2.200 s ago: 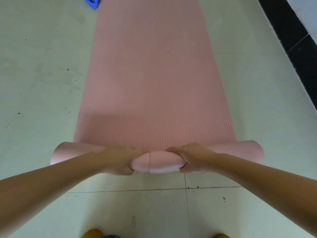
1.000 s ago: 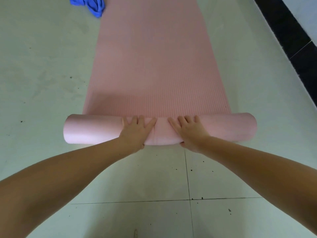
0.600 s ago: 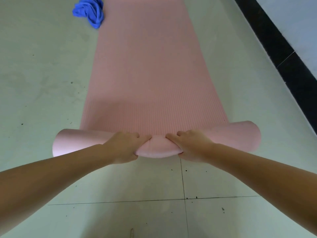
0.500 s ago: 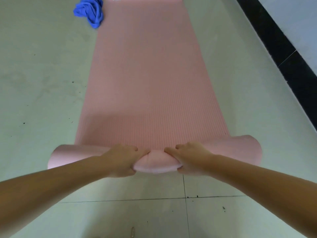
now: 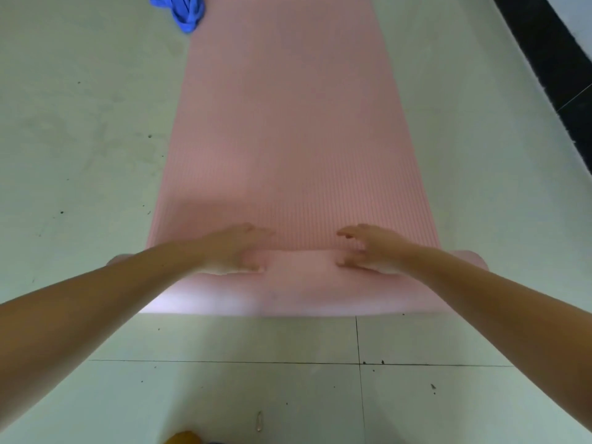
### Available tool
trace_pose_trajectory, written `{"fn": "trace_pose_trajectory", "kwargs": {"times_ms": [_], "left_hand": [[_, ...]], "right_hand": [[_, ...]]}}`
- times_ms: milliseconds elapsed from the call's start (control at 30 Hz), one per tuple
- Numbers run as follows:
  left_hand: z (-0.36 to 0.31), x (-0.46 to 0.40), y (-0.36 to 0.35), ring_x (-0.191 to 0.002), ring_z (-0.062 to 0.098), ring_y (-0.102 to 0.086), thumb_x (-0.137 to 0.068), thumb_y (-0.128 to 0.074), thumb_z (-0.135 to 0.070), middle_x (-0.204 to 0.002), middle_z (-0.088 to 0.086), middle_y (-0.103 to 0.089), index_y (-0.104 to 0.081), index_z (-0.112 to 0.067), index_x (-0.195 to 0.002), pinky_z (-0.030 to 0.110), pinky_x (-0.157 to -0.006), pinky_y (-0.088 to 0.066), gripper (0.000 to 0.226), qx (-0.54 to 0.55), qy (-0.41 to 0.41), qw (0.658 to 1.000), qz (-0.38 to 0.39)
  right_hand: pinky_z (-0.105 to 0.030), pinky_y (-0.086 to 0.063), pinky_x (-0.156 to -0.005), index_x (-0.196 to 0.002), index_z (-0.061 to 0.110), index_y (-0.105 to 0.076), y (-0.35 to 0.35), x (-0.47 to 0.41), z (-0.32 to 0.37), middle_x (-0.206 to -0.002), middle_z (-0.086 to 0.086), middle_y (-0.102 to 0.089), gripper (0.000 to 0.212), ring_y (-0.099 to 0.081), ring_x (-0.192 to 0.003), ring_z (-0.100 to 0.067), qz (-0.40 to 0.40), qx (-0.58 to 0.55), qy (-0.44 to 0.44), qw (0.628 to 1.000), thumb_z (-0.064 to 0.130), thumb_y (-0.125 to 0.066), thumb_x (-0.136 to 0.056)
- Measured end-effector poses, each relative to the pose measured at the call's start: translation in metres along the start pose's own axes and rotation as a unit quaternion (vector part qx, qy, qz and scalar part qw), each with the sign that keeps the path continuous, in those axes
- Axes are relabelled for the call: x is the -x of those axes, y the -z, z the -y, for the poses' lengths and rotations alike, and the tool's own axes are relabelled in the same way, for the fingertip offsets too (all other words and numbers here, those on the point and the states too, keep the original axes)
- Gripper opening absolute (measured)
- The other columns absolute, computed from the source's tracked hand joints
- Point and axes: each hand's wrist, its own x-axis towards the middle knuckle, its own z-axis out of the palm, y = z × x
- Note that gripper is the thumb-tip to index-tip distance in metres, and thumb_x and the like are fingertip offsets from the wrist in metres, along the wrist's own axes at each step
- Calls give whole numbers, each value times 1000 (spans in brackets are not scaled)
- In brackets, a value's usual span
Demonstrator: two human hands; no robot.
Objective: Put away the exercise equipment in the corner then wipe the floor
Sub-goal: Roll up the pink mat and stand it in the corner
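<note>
Head cam: mat (image 5: 288, 123) lengthwise away, roll (image 5: 301, 283) crosswise (both hands' grip apart).

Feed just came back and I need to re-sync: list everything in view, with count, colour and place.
yoga mat: 1, pink, lying lengthwise on the floor, near end rolled up
cloth: 1, blue, crumpled on floor by the mat's far left edge
floor: pale tiles, dark specks
skirting band: black, far right
small object: 1, pale, on floor near bottom edge; too small to identify
left hand: fingers extended, on the roll
right hand: fingers extended, on the roll
</note>
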Motion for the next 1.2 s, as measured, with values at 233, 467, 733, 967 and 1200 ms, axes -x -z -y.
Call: {"fn": "trace_pose_trajectory", "kwargs": {"times_ms": [233,467,733,967,1200], "left_hand": [[-47,14,-58,-145,33,-9,-83,-43,-68,-158,17,-1,20,-18,-147,56,-114,-13,103,-234,-12,971,-47],[-18,-38,-4,-145,25,-5,-67,-66,-68,-159,6,-1,10,-26,-150,46,-116,-9,120,-106,7,994,38],[-25,-16,-18,-137,36,-32,-83,-43,-61,-151,24,-26,3,-14,-150,62,-105,-26,94,-269,-83,933,-225],[-27,-26,-27,-140,39,-12,-86,-58,-48,-153,25,-3,39,-21,-133,58,-108,-18,111,-280,25,946,-159],[-12,-7,-28,-97,31,-59,-63,-74,-38,-118,14,-57,-9,-22,-144,40,-81,-48,105,-237,-77,944,-217]], "right_hand": [[-44,-15,-116,-142,24,-38,6,-7,12,-142,-1,-44,45,-39,-132,-24,-184,117,15,976,35,-42,-98],[-64,-38,-98,-139,13,-40,-49,22,32,-138,-15,-50,82,-50,-127,-33,-202,237,165,936,59,-54,-73],[-69,-9,-107,-148,30,20,-21,-8,28,-158,-16,-2,120,-6,-145,-38,-97,294,54,949,61,-67,-71],[-35,-44,-86,-145,37,-14,25,-30,34,-120,-2,-53,89,-55,-105,-26,-56,182,85,978,48,-65,-73],[-34,-50,-80,-135,40,-32,33,-15,47,-108,5,-65,73,-61,-92,-22,-8,163,109,981,41,-67,-70]]}}
